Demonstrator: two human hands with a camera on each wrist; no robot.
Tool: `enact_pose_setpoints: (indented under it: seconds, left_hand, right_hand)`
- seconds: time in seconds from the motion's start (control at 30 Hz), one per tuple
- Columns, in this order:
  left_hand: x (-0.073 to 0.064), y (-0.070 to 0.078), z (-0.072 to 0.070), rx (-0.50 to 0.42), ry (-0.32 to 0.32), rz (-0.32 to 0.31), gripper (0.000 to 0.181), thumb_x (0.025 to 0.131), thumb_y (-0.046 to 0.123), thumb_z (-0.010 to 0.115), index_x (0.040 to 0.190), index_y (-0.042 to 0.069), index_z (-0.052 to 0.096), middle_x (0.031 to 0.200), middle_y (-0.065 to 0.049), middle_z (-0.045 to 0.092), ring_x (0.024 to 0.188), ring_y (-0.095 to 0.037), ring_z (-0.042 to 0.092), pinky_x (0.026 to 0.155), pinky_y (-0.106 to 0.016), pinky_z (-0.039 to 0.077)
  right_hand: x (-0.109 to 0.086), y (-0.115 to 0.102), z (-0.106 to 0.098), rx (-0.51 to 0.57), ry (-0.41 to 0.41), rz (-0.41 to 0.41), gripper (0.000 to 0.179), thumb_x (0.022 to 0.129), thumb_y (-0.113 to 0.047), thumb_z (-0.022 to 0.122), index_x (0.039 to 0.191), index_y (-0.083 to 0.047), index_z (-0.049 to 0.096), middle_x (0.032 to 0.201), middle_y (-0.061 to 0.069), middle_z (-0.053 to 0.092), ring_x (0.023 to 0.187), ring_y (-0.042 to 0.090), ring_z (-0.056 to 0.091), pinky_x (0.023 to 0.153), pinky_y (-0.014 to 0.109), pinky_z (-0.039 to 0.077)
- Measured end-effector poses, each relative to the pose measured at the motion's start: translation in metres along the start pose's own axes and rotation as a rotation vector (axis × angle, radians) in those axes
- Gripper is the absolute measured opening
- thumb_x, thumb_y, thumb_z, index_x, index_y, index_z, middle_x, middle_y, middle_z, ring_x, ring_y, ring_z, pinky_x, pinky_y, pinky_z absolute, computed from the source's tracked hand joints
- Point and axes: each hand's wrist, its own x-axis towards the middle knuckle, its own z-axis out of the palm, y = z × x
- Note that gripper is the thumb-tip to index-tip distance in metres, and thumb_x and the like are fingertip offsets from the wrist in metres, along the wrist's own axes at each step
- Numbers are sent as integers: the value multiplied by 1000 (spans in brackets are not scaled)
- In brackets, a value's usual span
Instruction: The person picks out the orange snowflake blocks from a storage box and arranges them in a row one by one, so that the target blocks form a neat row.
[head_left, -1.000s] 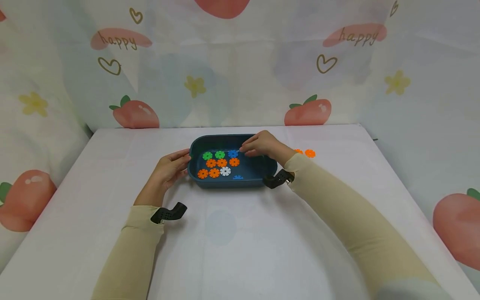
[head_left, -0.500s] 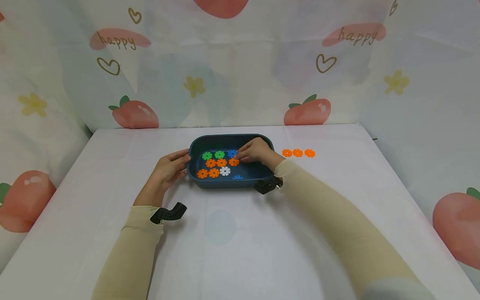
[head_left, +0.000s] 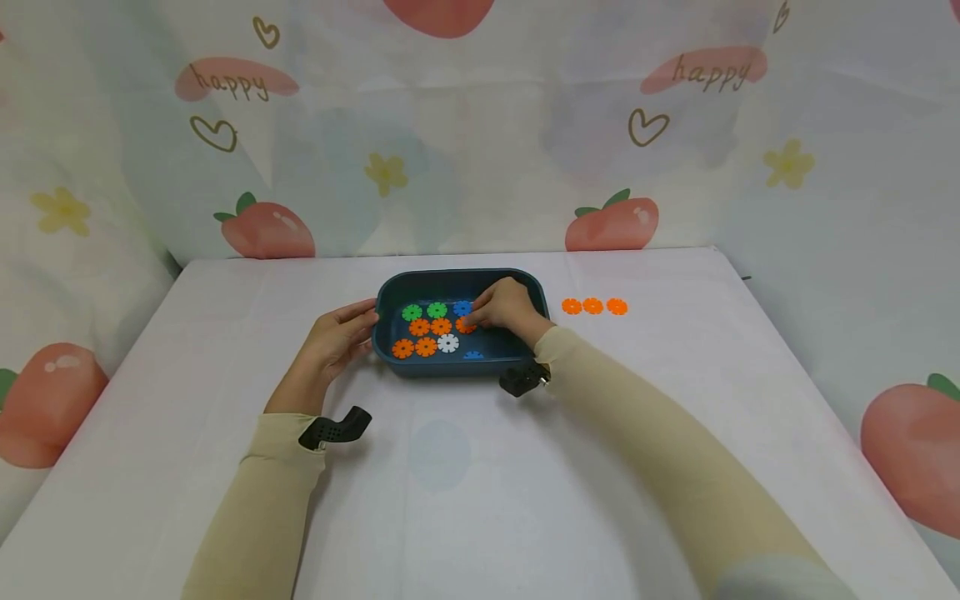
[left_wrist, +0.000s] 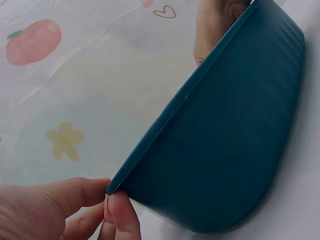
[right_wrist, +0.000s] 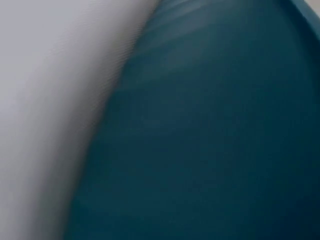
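Observation:
A dark teal tray point(head_left: 510, 348) holds several flat, notched plastic discs in green, blue, orange and white. My left hand point(head_left: 335, 342) grips its left end; in the left wrist view, thumb and fingers point(left_wrist: 124, 212) pinch the tray rim. Inside the tray is my right hand point(head_left: 507, 307), its fingertips right at an orange disc point(head_left: 465, 327) that they partly cover. I cannot tell whether they pinch it. Just behind is a blue disc point(head_left: 462, 308); a white disc point(head_left: 447, 343) lies in front. The right wrist view shows only the tray's outer wall point(right_wrist: 200, 125) and some white tablecloth.
On the white table point(head_left: 442, 517), right of the tray, three orange discs point(head_left: 593, 307) lie in a row. Another blue disc point(head_left: 473, 355) is half hidden behind the tray's front wall. A printed cloth backdrop point(head_left: 480, 150) stands along the table's back.
My right hand has moved left and down into the tray, to the orange disc. The three orange discs on the table have come into full view. My left hand stays on the rim.

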Motion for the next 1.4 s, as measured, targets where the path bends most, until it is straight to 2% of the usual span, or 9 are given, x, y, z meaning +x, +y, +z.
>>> enact_pose_setpoints:
  seconds: [0.33, 0.53, 0.67, 0.93, 1.07, 1.23, 1.4]
  left_hand:
    - [-3, -1, 1, -4, 10, -14, 48, 98, 15, 61, 144, 7, 50, 99, 6, 65, 81, -4, 64, 66, -17, 53]
    - [-5, 0, 2, 13, 20, -27, 47, 98, 16, 60, 144, 8, 51, 107, 3, 63, 84, -5, 63, 66, -16, 53]
    - [-3, 0, 3, 10, 15, -33, 48, 98, 17, 62, 144, 9, 51, 110, 2, 64, 84, -4, 63, 67, -17, 52]
    - [1, 3, 4, 37, 27, -42, 48, 98, 20, 62, 144, 13, 52, 109, 4, 62, 85, -5, 62, 68, -17, 52]
    - [1, 3, 1, 39, 38, -56, 48, 98, 21, 62, 144, 13, 52, 110, 4, 62, 87, -5, 62, 69, -17, 52]
    - [1, 1, 1, 12, 38, -48, 49, 97, 19, 63, 144, 10, 51, 105, 5, 63, 81, -4, 62, 66, -17, 51]
    - [-2, 2, 5, 23, 69, -37, 45, 96, 20, 66, 139, 12, 57, 105, 5, 65, 80, -4, 63, 66, -17, 51]
  right_hand:
    - [-14, -3, 8, -30, 82, -75, 27, 72, -17, 89, 91, -3, 77, 86, 8, 74, 70, 15, 64, 63, 25, 52]
    - [-18, -1, 13, -20, 123, -115, 30, 69, -15, 91, 91, -2, 76, 94, 10, 72, 82, 20, 62, 68, 29, 52]
    - [-16, 1, 15, -43, 146, -103, 32, 67, -15, 92, 92, -3, 75, 98, 11, 71, 85, 23, 62, 71, 32, 53]
    - [-16, -4, 14, -38, 165, -100, 28, 69, -15, 91, 86, -4, 73, 94, 10, 70, 81, 22, 60, 68, 32, 50]
    - [-16, -5, 16, -32, 164, -103, 30, 69, -14, 91, 90, -4, 73, 97, 10, 70, 83, 23, 60, 71, 34, 52]
    - [-16, -5, 17, -32, 183, -97, 32, 68, -15, 91, 91, -4, 72, 97, 10, 70, 85, 24, 60, 75, 36, 52]
    - [-15, -3, 16, -23, 190, -91, 32, 68, -14, 91, 89, -4, 70, 94, 10, 69, 83, 24, 57, 72, 34, 50]
